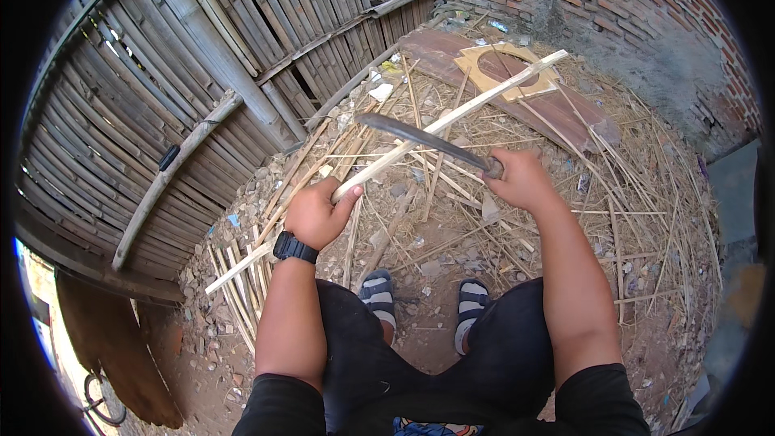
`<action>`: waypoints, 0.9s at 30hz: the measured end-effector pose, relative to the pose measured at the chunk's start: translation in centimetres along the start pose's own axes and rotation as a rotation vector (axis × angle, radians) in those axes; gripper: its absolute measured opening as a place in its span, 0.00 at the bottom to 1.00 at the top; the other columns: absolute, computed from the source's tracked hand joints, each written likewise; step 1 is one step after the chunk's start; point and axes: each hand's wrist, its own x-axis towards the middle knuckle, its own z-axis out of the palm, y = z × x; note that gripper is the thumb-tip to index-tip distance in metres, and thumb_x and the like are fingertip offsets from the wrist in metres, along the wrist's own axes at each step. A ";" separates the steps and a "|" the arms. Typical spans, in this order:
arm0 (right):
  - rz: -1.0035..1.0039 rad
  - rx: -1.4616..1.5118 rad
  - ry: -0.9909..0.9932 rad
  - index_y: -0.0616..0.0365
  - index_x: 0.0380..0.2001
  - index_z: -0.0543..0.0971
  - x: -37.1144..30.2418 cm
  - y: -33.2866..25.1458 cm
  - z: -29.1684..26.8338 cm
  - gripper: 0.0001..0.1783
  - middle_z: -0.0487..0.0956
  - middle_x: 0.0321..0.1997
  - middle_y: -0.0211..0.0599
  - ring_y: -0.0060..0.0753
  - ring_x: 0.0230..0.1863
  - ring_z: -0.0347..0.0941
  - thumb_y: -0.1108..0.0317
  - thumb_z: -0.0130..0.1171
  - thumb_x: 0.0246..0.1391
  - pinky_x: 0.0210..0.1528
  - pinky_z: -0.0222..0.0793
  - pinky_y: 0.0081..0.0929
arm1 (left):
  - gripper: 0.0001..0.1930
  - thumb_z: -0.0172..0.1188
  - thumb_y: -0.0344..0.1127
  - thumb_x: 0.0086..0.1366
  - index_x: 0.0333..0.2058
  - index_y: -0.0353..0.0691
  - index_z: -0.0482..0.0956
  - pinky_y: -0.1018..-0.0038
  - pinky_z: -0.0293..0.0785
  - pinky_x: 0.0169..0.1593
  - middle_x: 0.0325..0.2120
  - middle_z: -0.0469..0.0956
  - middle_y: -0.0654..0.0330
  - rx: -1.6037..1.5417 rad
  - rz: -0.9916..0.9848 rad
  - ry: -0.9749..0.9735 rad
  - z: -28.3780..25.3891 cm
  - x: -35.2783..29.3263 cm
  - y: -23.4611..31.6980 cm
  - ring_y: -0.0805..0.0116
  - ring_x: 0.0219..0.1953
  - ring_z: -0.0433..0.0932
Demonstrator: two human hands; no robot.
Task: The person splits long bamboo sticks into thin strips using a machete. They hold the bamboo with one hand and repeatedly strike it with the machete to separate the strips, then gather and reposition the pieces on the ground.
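Note:
My left hand [317, 214], with a black watch on its wrist, is closed round a long pale bamboo strip [460, 115]. The strip slants from the lower left up to the far right, well past both sides of the fist. In my right hand [519, 179] is the handle of a machete [416, 135] with a dark, curved blade. Its blade points left and crosses over the strip beyond my left hand. Whether the edge touches the strip I cannot tell. The thumb of my left hand lies along the strip.
Split bamboo pieces [242, 278] lie by my left leg. Thin strips and shavings [622, 194] litter the stony ground. Farther off is a reddish-brown board [436, 50] with a yellowish panel [478, 59] that has a round hole. A bamboo wall [121, 113] stands left, a brick wall [638, 12] behind.

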 end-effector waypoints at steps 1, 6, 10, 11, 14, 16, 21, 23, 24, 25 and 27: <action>-0.136 -0.066 0.006 0.56 0.38 0.80 -0.1 -0.2 0.5 0.18 0.79 0.24 0.48 0.53 0.27 0.75 0.55 0.71 0.51 0.33 0.71 0.43 | 0.26 0.62 0.58 0.66 0.25 0.37 0.79 0.56 0.72 0.28 0.16 0.75 0.49 -0.007 -0.032 -0.036 -0.1 0.0 0.3 0.45 0.22 0.77; 0.169 0.206 0.113 0.59 0.38 0.80 0.8 3.1 0.8 0.19 0.78 0.21 0.41 0.40 0.26 0.77 0.56 0.72 0.51 0.31 0.68 0.37 | 0.26 0.63 0.59 0.66 0.25 0.38 0.79 0.58 0.74 0.29 0.15 0.75 0.50 0.017 -0.032 -0.011 -0.6 -0.6 -0.6 0.47 0.22 0.78; 0.359 0.191 0.379 0.61 0.40 0.81 1.2 5.9 0.9 0.21 0.78 0.21 0.42 0.36 0.27 0.78 0.56 0.73 0.51 0.32 0.69 0.37 | 0.25 0.63 0.59 0.65 0.27 0.39 0.81 0.58 0.75 0.29 0.17 0.77 0.50 0.044 -0.068 -0.011 -1.1 -0.8 -1.0 0.48 0.23 0.79; 0.311 0.202 0.393 0.61 0.41 0.82 0.9 5.8 1.5 0.21 0.78 0.21 0.42 0.37 0.27 0.78 0.57 0.72 0.51 0.32 0.69 0.38 | 0.25 0.63 0.59 0.65 0.28 0.39 0.82 0.58 0.75 0.29 0.17 0.77 0.50 0.032 -0.060 -0.002 -1.1 -0.7 -1.0 0.48 0.24 0.80; 0.122 0.106 0.223 0.59 0.41 0.82 0.0 2.6 0.8 0.19 0.78 0.21 0.44 0.42 0.27 0.79 0.58 0.72 0.51 0.33 0.70 0.40 | 0.26 0.63 0.59 0.65 0.26 0.38 0.80 0.57 0.74 0.29 0.17 0.77 0.50 0.011 -0.049 0.013 -0.7 -0.3 -0.1 0.46 0.23 0.79; -0.029 0.017 0.094 0.58 0.41 0.82 -0.3 0.2 0.2 0.19 0.77 0.21 0.44 0.44 0.26 0.78 0.58 0.73 0.50 0.34 0.71 0.41 | 0.26 0.63 0.59 0.65 0.24 0.38 0.78 0.56 0.73 0.28 0.17 0.76 0.49 0.005 -0.027 0.011 -0.5 -0.2 -0.1 0.46 0.23 0.78; 0.116 0.046 0.007 0.58 0.45 0.82 0.7 1.2 -0.2 0.23 0.80 0.23 0.47 0.50 0.30 0.79 0.53 0.70 0.52 0.36 0.72 0.43 | 0.26 0.64 0.58 0.64 0.23 0.38 0.77 0.56 0.73 0.27 0.16 0.75 0.49 0.052 0.025 0.088 -0.8 -0.9 -1.1 0.46 0.22 0.77; 0.330 0.159 0.205 0.61 0.46 0.81 1.1 4.0 0.0 0.25 0.80 0.22 0.46 0.48 0.29 0.80 0.53 0.70 0.53 0.36 0.71 0.44 | 0.26 0.65 0.58 0.64 0.23 0.39 0.77 0.56 0.73 0.27 0.15 0.75 0.50 0.083 0.000 0.127 -0.9 -0.7 -1.1 0.46 0.21 0.78; 0.432 0.224 0.304 0.62 0.46 0.81 1.1 4.0 -0.2 0.25 0.80 0.22 0.45 0.47 0.29 0.80 0.53 0.70 0.53 0.36 0.71 0.44 | 0.25 0.65 0.58 0.64 0.24 0.39 0.78 0.56 0.74 0.27 0.15 0.75 0.50 0.097 -0.008 0.119 -1.0 -0.8 -1.1 0.47 0.22 0.78; 0.424 0.220 0.284 0.67 0.46 0.81 0.9 4.0 -0.4 0.28 0.80 0.22 0.44 0.43 0.30 0.81 0.53 0.70 0.54 0.36 0.72 0.41 | 0.25 0.65 0.58 0.64 0.24 0.39 0.78 0.57 0.74 0.27 0.15 0.76 0.50 0.111 -0.015 0.111 -1.0 -0.8 -1.1 0.47 0.22 0.78; 0.299 0.185 0.208 0.63 0.46 0.81 0.5 2.9 -0.1 0.25 0.81 0.25 0.45 0.46 0.31 0.81 0.53 0.70 0.53 0.37 0.73 0.41 | 0.25 0.66 0.58 0.63 0.25 0.39 0.78 0.57 0.74 0.27 0.15 0.76 0.51 0.095 -0.039 0.108 -0.8 -0.7 -1.0 0.47 0.22 0.79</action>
